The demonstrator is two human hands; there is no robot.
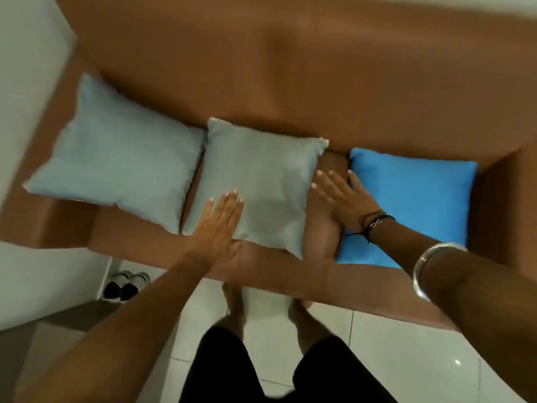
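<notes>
Three cushions lie in a row on the seat of a brown sofa [290, 68]. A pale blue cushion [116, 161] is at the left, a grey-blue cushion [267, 175] in the middle and a bright blue cushion [415, 210] at the right. My left hand [218, 225] lies flat with straight fingers over the near left corner of the middle cushion. My right hand [345, 202] is spread flat over the gap between the middle and bright blue cushions, its fingers straight and its heel over the bright blue one's left edge. Neither hand holds anything.
The sofa's armrests [58, 225] close in the seat at both sides. I stand barefoot on white floor tiles [392, 359] right in front of the sofa. A pair of shoes [125, 286] sits on the floor at the left, beside a white wall [26, 82].
</notes>
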